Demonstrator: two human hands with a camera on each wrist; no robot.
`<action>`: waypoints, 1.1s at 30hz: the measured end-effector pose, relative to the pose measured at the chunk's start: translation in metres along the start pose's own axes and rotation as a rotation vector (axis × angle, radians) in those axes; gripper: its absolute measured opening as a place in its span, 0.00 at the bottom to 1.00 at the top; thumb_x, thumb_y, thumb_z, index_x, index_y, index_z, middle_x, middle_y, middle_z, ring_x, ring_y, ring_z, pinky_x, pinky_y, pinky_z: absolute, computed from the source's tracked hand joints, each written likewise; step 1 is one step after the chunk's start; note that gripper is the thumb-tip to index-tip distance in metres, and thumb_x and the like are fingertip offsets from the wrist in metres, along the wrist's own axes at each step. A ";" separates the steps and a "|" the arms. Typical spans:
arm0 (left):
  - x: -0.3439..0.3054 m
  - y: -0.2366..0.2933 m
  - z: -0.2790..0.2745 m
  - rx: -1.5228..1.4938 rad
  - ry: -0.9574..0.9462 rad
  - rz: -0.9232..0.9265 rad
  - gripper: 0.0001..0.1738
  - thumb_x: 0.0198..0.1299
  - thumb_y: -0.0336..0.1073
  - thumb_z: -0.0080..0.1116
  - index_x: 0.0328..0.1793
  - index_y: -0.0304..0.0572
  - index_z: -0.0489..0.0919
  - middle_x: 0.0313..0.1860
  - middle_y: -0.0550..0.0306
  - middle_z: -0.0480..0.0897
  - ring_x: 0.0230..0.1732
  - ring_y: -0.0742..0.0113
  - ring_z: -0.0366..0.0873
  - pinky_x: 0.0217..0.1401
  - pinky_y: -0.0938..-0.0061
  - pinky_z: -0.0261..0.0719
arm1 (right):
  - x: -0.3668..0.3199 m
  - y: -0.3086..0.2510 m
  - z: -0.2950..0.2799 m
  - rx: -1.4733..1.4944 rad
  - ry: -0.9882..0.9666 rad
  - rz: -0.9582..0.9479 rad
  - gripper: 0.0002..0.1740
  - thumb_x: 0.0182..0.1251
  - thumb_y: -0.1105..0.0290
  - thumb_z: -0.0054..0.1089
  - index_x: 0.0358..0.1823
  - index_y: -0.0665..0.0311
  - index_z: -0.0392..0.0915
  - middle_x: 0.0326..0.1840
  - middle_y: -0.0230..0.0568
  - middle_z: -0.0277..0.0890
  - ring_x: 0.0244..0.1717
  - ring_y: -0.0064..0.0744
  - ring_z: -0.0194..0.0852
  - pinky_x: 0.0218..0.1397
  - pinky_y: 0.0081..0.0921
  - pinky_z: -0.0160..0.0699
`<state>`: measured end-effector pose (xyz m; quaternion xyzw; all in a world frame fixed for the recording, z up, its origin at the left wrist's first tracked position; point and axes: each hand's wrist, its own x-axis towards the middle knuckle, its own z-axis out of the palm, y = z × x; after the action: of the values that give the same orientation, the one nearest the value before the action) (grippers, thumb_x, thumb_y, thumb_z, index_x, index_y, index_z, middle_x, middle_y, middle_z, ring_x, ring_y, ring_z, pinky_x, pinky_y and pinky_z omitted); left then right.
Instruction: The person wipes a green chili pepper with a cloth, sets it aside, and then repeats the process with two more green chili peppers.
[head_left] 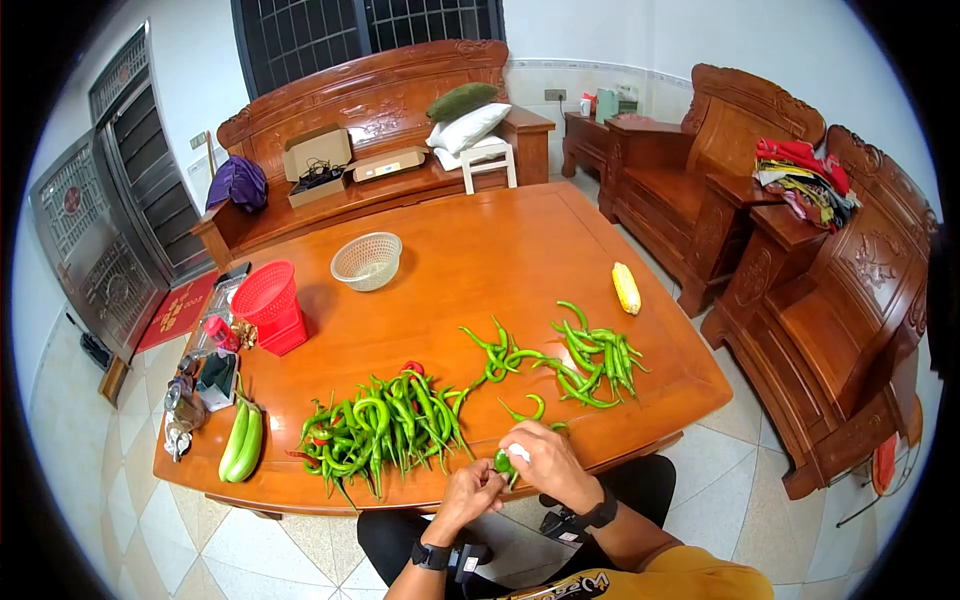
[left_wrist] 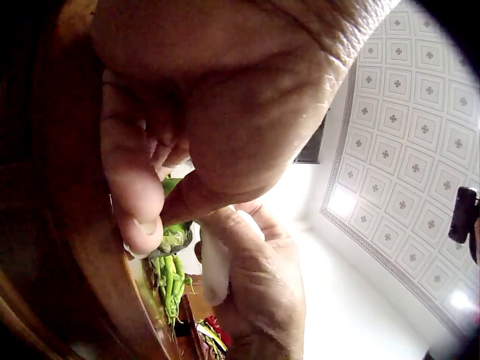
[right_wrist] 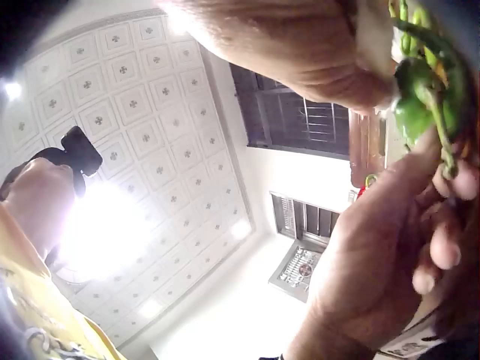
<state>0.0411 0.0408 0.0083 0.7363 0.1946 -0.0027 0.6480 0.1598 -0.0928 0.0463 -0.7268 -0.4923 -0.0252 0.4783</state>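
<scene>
At the table's front edge my left hand [head_left: 474, 494] pinches a glossy green pepper [right_wrist: 414, 112] near its stem, with the thumb and fingertips close together. Right beside it, my right hand [head_left: 553, 465] grips a smooth white object [left_wrist: 216, 270] whose kind I cannot tell; its end is close against the pepper, partly hidden by the fingers. A large heap of long green peppers [head_left: 385, 425], with a few red ones, lies left of the hands. Beyond the right hand is a smaller group of green peppers [head_left: 600, 360], and several others lie between the two.
On the wooden table [head_left: 460, 240] stand a pale colander [head_left: 366, 262] and a red basket [head_left: 268, 305]. Two light green eggplants [head_left: 241, 442] lie at the left near jars [head_left: 183, 405]. A corn cob [head_left: 626, 288] lies at the right. Carved wooden seats surround the table.
</scene>
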 end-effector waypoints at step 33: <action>0.001 -0.003 0.000 0.007 -0.005 0.010 0.12 0.68 0.34 0.55 0.47 0.29 0.77 0.30 0.58 0.84 0.22 0.75 0.81 0.24 0.79 0.79 | -0.014 -0.006 -0.001 -0.008 -0.224 0.090 0.09 0.57 0.77 0.63 0.40 0.66 0.79 0.39 0.48 0.78 0.40 0.53 0.79 0.43 0.41 0.79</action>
<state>0.0415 0.0417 0.0054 0.7394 0.1892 -0.0022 0.6461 0.1490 -0.1031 0.0437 -0.7483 -0.5095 0.0753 0.4180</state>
